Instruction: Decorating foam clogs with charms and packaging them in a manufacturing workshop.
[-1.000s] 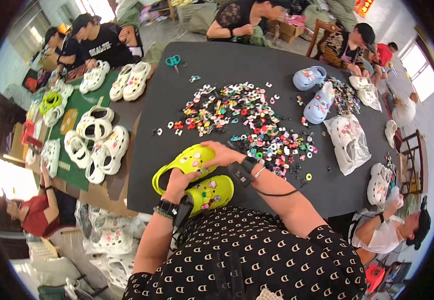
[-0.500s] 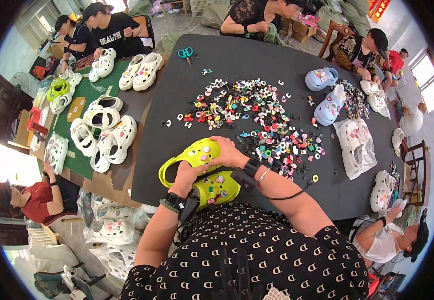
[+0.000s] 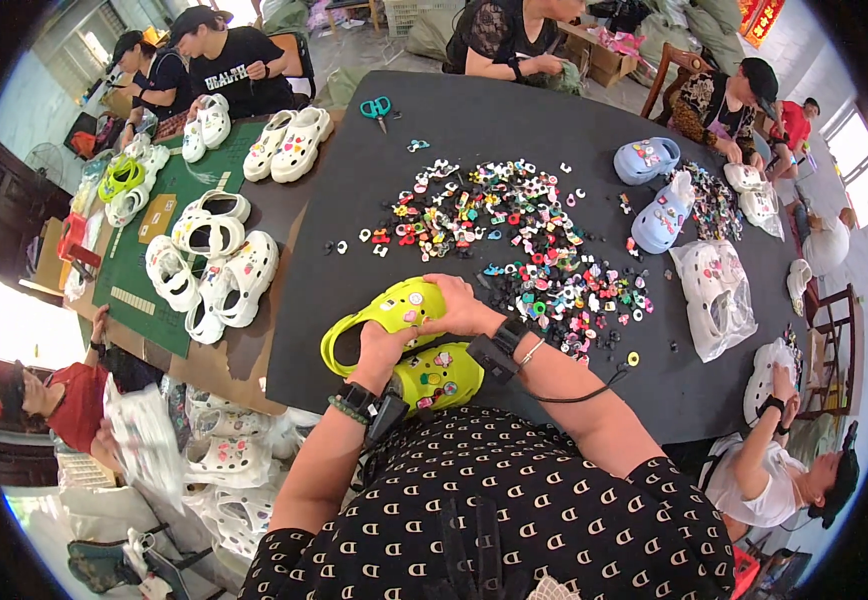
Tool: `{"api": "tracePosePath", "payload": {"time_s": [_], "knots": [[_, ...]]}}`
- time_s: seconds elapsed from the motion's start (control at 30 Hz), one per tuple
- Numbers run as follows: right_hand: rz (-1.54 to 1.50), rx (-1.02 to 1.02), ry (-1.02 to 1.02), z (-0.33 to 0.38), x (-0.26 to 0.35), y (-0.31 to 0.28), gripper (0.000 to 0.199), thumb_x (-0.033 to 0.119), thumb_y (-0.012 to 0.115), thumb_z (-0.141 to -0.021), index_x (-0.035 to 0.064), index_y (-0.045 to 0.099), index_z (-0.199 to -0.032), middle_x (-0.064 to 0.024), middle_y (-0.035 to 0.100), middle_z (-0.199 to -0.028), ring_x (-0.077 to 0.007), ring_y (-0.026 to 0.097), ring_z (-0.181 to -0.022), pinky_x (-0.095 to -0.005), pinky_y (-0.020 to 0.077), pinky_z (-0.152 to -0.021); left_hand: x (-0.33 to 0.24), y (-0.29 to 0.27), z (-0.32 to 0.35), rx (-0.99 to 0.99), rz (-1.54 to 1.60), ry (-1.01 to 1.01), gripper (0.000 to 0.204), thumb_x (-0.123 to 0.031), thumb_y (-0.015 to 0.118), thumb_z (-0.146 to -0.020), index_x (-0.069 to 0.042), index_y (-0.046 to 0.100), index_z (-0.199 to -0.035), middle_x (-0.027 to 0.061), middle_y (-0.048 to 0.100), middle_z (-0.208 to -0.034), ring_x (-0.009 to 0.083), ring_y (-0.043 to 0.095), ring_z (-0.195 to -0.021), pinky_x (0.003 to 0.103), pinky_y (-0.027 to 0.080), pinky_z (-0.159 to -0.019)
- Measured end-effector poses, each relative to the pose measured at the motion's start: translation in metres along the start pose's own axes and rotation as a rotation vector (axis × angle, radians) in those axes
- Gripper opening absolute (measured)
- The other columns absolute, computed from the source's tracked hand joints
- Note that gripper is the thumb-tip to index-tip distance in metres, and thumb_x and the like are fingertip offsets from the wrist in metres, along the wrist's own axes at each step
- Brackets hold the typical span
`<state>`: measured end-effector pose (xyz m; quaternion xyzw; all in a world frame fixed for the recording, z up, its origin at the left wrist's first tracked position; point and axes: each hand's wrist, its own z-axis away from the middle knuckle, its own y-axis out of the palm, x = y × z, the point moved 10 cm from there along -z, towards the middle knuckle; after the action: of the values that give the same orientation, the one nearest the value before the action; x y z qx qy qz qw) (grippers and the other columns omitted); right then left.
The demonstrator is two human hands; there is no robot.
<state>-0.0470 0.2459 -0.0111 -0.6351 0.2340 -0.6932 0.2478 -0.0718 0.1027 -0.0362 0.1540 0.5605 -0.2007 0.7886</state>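
A lime-green clog [image 3: 395, 303] with small charms on its upper is held between my two hands at the near side of the black table. My left hand [image 3: 382, 350] grips it by the opening, the thumb reaching inside. My right hand [image 3: 461, 308] closes around the toe end, with fingers at the charms; whether a charm is pinched there is hidden. A second lime-green clog [image 3: 446, 376], also decorated with charms, lies just below, close to my body and partly covered by my left wrist. Beyond my hands spreads a loose heap of colourful shoe charms [image 3: 484, 205].
Teal-handled scissors [image 3: 378, 108] lie at the far left of the black table [image 3: 329, 210]. Blue clogs [image 3: 662, 218] and a bagged white clog [image 3: 711, 295] stand to the right. White clogs [image 3: 244, 278] cover the left table's green mat. Several co-workers sit around.
My hands and the lime-green clogs stay nearly in place. At left, a co-worker in red has moved a bagged white clog off the table toward the stack below. The co-worker at lower right now touches a white clog.
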Motion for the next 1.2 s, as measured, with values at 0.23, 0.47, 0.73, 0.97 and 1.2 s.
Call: {"api": "tracePosePath", "payload": {"time_s": [0.23,0.47,0.73,0.97,1.2], "knots": [[0.024,-0.086,0.124,0.005,-0.008,-0.003,0.087,0.042,0.078,-0.063,0.0081,0.041,-0.134,-0.0195,0.048,-0.127,-0.0368,0.041,-0.121,-0.0443,0.0282,-0.107,-0.013,0.003,0.001,-0.042,-0.187,0.010,0.038,-0.003,0.072,-0.077,0.001,0.061,-0.112,0.0049,0.067,-0.104,0.0136,0.063,-0.091,0.029,0.050,-0.078],[-0.040,-0.025,0.024,0.003,-0.008,-0.007,0.086,0.043,0.077,-0.069,0.0072,0.040,-0.138,-0.0194,0.048,-0.129,-0.0357,0.043,-0.122,-0.0430,0.0318,-0.105,-0.011,-0.002,-0.001,0.135,-0.125,-0.071,0.042,-0.018,0.076,-0.079,0.001,0.062,-0.114,0.0042,0.067,-0.103,0.0125,0.062,-0.087,0.028,0.048,-0.076],[-0.091,-0.122,0.052,0.017,-0.017,-0.006,0.081,0.046,0.075,-0.072,0.0024,0.044,-0.133,-0.0198,0.049,-0.129,-0.0359,0.045,-0.121,-0.0438,0.0342,-0.104,-0.057,-0.042,0.035,-0.131,-0.475,0.142,0.033,-0.028,0.068,-0.085,0.004,0.065,-0.094,0.0110,0.067,-0.080,0.0158,0.063,-0.072,0.029,0.049,-0.069],[-0.223,-0.222,0.039,0.043,-0.045,-0.025,0.055,0.027,0.072,-0.079,0.0012,0.052,-0.124,-0.0177,0.056,-0.116,-0.0300,0.055,-0.108,-0.0384,0.0441,-0.095,-0.080,-0.059,0.088,-0.150,-0.553,0.098,0.025,-0.021,0.064,-0.089,0.003,0.066,-0.093,0.0086,0.069,-0.084,0.0143,0.064,-0.075,0.029,0.050,-0.070],[-0.235,-0.342,0.147,0.118,-0.079,-0.070,0.024,0.016,0.067,-0.083,0.0012,0.063,-0.102,-0.0097,0.068,-0.088,-0.0185,0.067,-0.080,-0.0302,0.0527,-0.073,-0.015,-0.041,0.114,0.099,-0.223,-0.185,0.030,-0.022,0.057,-0.096,0.004,0.063,-0.108,0.0078,0.069,-0.096,0.0121,0.062,-0.088,0.026,0.048,-0.081]]}}
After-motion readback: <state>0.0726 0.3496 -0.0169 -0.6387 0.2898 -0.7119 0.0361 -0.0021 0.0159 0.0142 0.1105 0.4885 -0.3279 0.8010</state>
